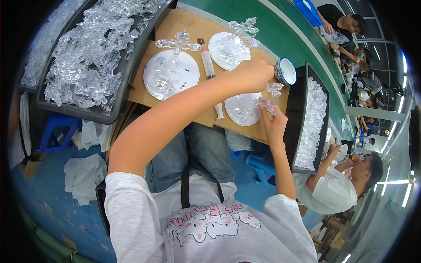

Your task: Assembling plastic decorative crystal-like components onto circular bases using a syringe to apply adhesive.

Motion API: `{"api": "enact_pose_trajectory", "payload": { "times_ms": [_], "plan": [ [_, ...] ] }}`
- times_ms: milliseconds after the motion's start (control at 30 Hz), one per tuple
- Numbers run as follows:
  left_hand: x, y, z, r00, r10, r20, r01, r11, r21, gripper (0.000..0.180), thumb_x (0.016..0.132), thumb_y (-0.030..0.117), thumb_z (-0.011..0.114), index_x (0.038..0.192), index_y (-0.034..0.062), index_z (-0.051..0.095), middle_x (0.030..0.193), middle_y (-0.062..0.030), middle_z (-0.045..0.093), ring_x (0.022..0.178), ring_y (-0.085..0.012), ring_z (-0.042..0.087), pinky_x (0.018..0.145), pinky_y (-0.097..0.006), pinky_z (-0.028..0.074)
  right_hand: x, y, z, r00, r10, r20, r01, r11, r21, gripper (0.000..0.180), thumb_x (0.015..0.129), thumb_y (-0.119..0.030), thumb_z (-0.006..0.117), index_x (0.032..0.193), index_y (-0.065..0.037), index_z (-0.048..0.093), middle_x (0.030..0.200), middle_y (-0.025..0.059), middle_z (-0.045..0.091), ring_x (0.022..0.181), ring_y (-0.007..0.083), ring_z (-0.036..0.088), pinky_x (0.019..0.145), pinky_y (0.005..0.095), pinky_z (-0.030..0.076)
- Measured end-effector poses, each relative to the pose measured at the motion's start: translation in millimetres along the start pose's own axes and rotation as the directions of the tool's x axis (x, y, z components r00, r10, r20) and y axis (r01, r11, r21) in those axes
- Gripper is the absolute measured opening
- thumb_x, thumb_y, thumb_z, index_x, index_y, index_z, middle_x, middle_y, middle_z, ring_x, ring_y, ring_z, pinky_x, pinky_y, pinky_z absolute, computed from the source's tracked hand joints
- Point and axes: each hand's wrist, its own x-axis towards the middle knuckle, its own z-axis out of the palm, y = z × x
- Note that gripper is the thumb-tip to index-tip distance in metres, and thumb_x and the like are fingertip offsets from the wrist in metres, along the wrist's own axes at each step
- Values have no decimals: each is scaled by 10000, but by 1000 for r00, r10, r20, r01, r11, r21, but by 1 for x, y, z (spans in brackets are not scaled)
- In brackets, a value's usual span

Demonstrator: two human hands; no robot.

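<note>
Clear crystal piece (pixel 266 104) pinched in right hand (pixel 272 125), tray edge (pixel 293 127) just beside

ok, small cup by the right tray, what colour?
The cup is white inside, with a blue patterned outside; head view.

Left hand (pixel 253 74): fingertips hidden behind its knuckles, grasp cannot be told. Clear piece (pixel 275 88) beside it: shape too small to make out. Left-hand tray (pixel 94 115) of clear parts: cut off at top edge. Syringe (pixel 210 74): middle hidden by forearm.

Packaging only, no labels, signs or screens.
Crumpled white plastic bags (pixel 85 173) lower left on blue floor.
</note>
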Motion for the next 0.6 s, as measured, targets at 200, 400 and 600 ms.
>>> {"api": "enact_pose_trajectory", "payload": {
  "times_ms": [200,400,600],
  "plan": [
    [-1,2,-4,1000,3,-2,-3,1000,-17,179,696,109,651,854,33,685,802,-154,660,766,-303,636,696,-367,506,12,11,-9,921,343,186,-390,787,478,258,861,-176,594,1029,20,586,928,72,648,813,117,608,742,238,465],
    [0,-1,-3,1000,-8,-11,8,1000,-9,183,687,115,667,849,32,681,809,-154,659,777,-300,635,695,-369,503,16,5,-12,872,410,266,-487,686,541,275,872,-194,578,1032,29,578,924,72,642,801,111,607,742,234,475],
    [2,0,-3,1000,-8,6,8,1000,-16,176,685,115,673,839,29,680,809,-153,657,779,-298,635,694,-366,502,15,2,-10,924,332,187,-381,821,426,259,860,-188,598,1002,29,601,887,65,644,772,102,598,715,225,467]
  ]
}}
